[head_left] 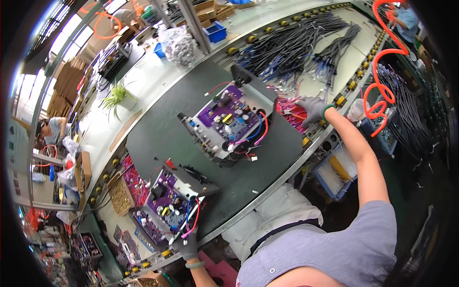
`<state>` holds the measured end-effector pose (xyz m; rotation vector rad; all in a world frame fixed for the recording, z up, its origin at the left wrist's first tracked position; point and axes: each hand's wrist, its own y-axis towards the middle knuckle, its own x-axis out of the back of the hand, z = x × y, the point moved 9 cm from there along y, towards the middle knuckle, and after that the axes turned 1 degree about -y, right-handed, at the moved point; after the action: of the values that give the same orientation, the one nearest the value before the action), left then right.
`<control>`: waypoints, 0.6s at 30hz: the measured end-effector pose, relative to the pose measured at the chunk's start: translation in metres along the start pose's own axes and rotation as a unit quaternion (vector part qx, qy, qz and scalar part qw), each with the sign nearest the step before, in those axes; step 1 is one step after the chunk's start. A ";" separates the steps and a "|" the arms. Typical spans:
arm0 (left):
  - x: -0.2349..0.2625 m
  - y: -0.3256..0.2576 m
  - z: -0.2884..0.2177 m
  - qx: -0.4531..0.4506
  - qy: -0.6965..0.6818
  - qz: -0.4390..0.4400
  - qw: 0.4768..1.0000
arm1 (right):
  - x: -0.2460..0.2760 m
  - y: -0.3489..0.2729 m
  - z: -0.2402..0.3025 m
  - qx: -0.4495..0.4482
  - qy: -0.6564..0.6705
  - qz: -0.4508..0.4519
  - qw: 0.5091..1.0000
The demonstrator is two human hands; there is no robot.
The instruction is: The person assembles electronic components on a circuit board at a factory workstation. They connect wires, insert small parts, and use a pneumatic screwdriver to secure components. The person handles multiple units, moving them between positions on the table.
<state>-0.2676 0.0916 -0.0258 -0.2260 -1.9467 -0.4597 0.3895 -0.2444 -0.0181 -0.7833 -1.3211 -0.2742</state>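
My left hand (187, 246), in a grey glove, is at the near edge of an open metal chassis (206, 187) and appears closed on its corner; wires partly cover the fingers. Inside that chassis is a purple circuit board (165, 197), with a red-pink wire (197, 217) hanging beside the hand. My right hand (313, 110), also gloved, reaches out to a pile of pink wires (290, 115) with its fingers apart. Between my hands, a second open chassis (268, 98) with a purple board (229, 115) lies on the dark green mat (158, 129).
Bundles of black cables (291, 43) lie on the far right of the bench. A box of brass-coloured small parts (122, 196) stands at left. An orange coiled hose (380, 91) hangs at right, above a blue bin (334, 174). A potted plant (125, 100) stands beyond the roller track.
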 end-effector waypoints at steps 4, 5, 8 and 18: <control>0.015 0.036 -0.043 -0.065 -0.037 -0.022 0.997 | 0.030 -0.013 -0.002 -0.038 0.058 -0.076 0.995; 0.013 0.048 -0.038 -0.019 -0.096 0.034 0.995 | 0.037 -0.013 0.000 -0.042 0.070 -0.090 0.993; -0.001 0.057 -0.022 0.102 -0.142 0.099 0.980 | 0.053 -0.030 -0.008 -0.053 0.112 -0.151 0.981; 0.074 -0.037 -0.135 0.070 -0.241 -0.292 0.923 | 0.033 -0.143 0.145 0.090 0.181 -0.304 0.931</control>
<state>-0.1984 -0.0017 0.0810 0.3858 -2.5195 -0.6931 0.2029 -0.2450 0.0689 -0.1345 -1.1831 -0.7423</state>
